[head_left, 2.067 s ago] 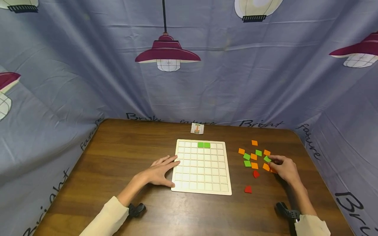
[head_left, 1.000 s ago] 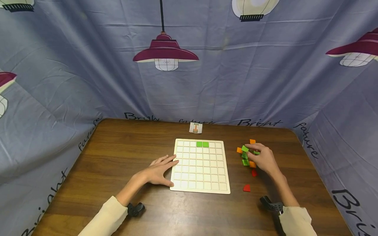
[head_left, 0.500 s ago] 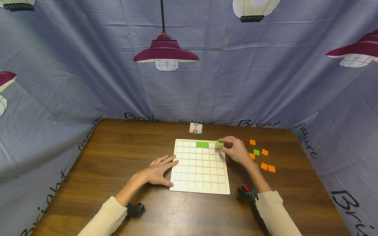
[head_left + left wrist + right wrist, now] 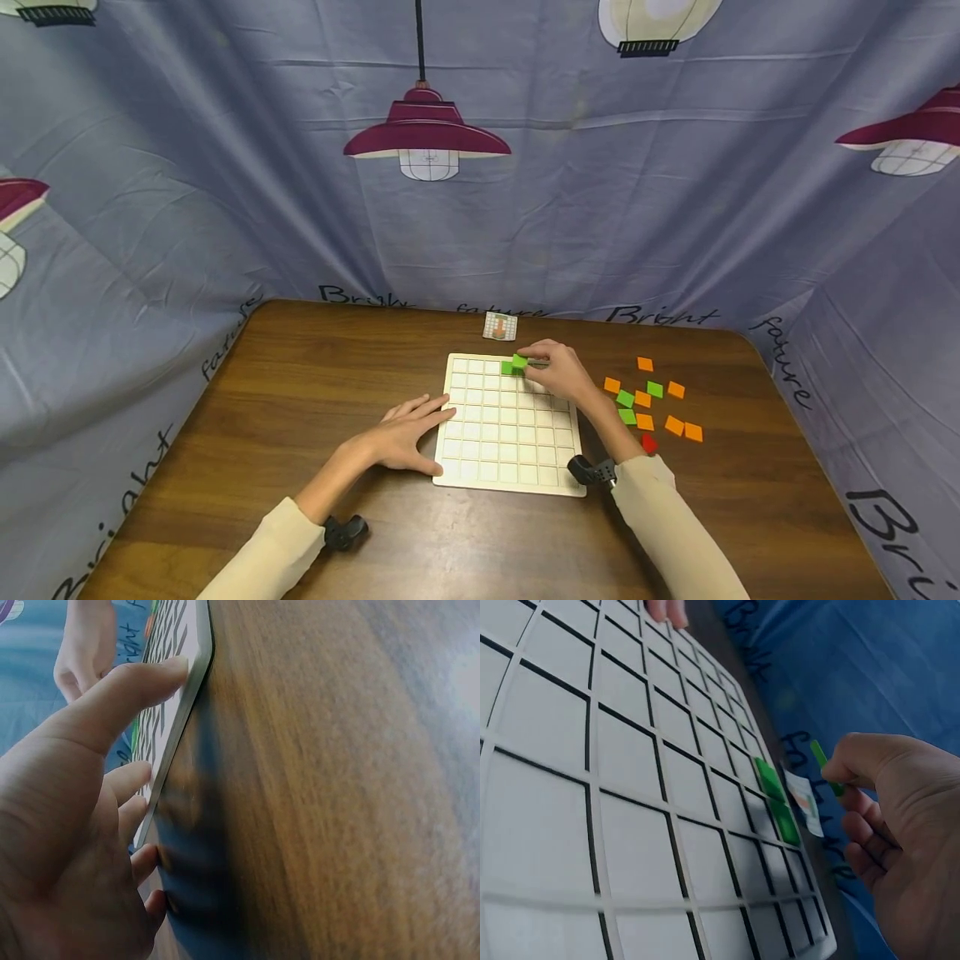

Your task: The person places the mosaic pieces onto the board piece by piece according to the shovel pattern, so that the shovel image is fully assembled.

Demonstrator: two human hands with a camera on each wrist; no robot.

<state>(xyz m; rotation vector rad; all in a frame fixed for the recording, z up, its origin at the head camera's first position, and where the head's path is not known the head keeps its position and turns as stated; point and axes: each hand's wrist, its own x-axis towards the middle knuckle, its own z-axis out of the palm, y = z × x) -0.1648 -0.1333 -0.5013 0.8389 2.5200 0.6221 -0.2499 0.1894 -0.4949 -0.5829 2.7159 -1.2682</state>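
Our tile (image 4: 520,361) has moved to the board's (image 4: 498,427) twelve o'clock; right hand (image 4: 558,371) pinches it; likely light, stiff, best edge-held; our left hand (image 4: 405,437) spreads.

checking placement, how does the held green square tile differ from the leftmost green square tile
The right hand pinches the held green square tile; the leftmost green square tile is untouched. The held tile is raised; the leftmost tile lies on the pale gridded board. Both are green.

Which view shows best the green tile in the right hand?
The right wrist view: the green tile looks largest, edge-on between the fingers. The head view shows its face, but small; the left wrist view does not clearly show it.
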